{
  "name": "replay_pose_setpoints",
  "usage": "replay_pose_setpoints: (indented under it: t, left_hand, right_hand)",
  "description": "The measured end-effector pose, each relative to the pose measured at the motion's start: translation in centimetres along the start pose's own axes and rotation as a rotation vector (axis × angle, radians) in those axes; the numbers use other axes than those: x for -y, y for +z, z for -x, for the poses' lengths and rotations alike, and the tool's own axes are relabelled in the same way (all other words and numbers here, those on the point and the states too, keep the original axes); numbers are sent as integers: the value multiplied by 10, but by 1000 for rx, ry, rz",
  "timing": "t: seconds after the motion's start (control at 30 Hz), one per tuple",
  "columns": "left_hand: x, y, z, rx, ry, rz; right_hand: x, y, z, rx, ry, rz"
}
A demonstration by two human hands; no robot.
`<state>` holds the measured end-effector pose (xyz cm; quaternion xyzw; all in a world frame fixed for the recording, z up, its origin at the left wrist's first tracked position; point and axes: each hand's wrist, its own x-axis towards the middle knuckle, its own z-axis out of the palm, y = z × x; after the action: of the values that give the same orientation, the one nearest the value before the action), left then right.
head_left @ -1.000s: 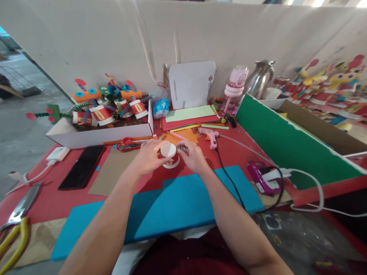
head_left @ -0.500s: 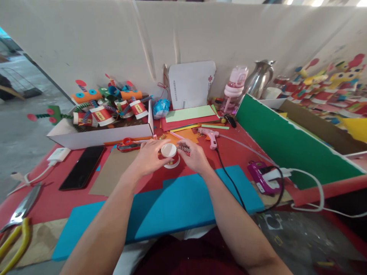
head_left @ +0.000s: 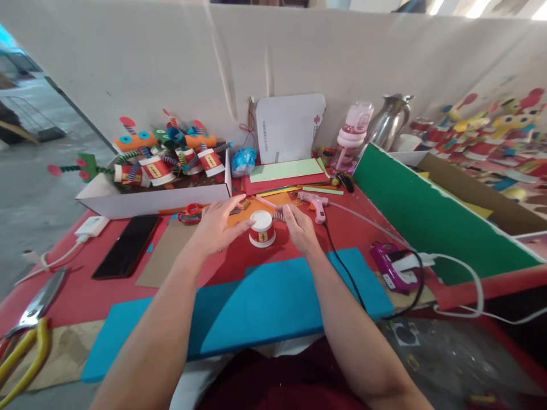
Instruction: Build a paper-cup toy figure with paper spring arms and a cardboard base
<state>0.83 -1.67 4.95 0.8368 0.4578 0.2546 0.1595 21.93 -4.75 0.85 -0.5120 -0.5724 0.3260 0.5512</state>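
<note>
An upside-down red and white paper cup point(head_left: 262, 234) stands on the red tabletop between my hands. My left hand point(head_left: 217, 229) is just left of it, thumb and fingers spread apart, holding nothing. A small folded paper spring point(head_left: 279, 217) stretches from the cup's right side to the fingers of my right hand point(head_left: 300, 229). Those fingers are pinched on the spring; whether it is stuck to the cup cannot be seen.
A pink glue gun point(head_left: 315, 205) lies to the right with its black cable. Paper-cup figures fill a white box point(head_left: 158, 203) at back left. A phone point(head_left: 127, 246), scissors point(head_left: 32, 313), a purple power socket point(head_left: 392, 267) and a green-sided box point(head_left: 427, 222) surround the work spot.
My left hand has let go of the cup and moved left, its fingers spreading. My right hand stays at the spring, and the cup's red side now shows.
</note>
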Motion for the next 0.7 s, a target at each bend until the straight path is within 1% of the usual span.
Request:
replay_pose_setpoints:
  t: [0.17,0.3,0.37,0.43,0.47,0.63,0.7]
  left_hand:
    - [0,1,0,-14,-23,28]
    - [1,0,0,-39,-27,36]
    - [4,0,-1,-69,-30,31]
    - [7,0,-3,-112,-50,29]
    - [8,0,-4,-137,-67,32]
    - [14,-2,-7,-293,-136,72]
    - [15,-3,-7,-340,-160,63]
  right_hand:
    - [-4,1,-1,-20,3,-37]
    - [-3,-1,-1,-30,-15,26]
    - [-3,-5,-2,-59,-19,56]
    - [-3,-10,-4,-140,-35,81]
    - [-3,-13,-5,-200,-47,90]
    - [5,-23,-9,-587,-115,98]
    - [9,-23,-8,-675,-136,107]
